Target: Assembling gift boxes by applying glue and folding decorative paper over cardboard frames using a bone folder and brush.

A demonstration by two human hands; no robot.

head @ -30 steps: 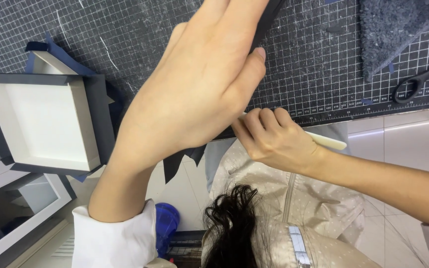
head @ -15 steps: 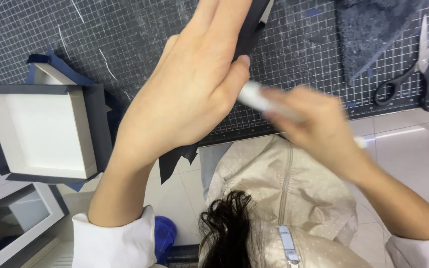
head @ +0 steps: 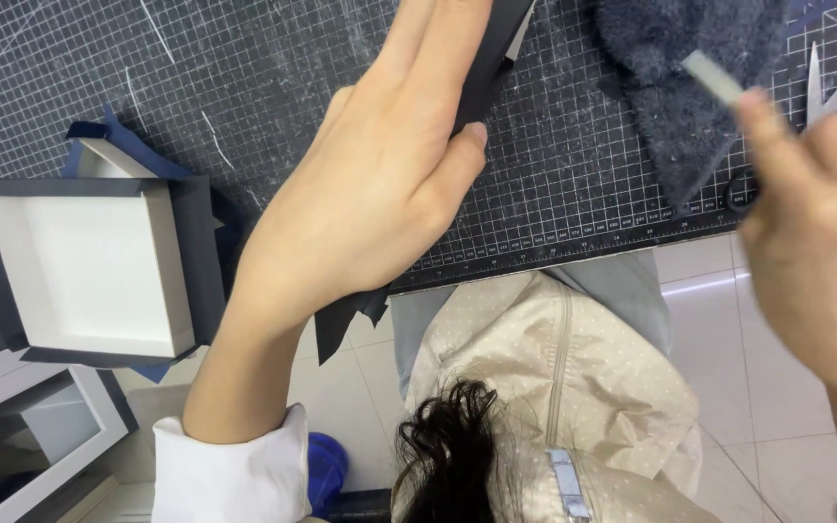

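My left hand (head: pixel 380 194) lies flat, fingers together, on a black paper piece (head: pixel 498 53) on the dark gridded cutting mat (head: pixel 244 77). Its thumb rests against the paper's edge. The paper's lower end sticks out past the mat's front edge, under my wrist. My right hand (head: pixel 816 213) is blurred at the right, off the mat's front edge. It grips a slim white tool (head: pixel 714 77) whose tip points up-left over a dark fuzzy cloth (head: pixel 690 126).
A shallow white box with dark paper-wrapped walls (head: pixel 201 261) sits left of my arm. Scissors (head: pixel 830 77) lie at the mat's far right. A white frame-like part (head: pixel 60 455) is at the lower left. My beige jacket (head: pixel 554 387) fills the bottom centre.
My right hand, with the white tool, has moved away from my left hand's side, to the right and up over the cloth. My left hand stays pressed on the black paper.
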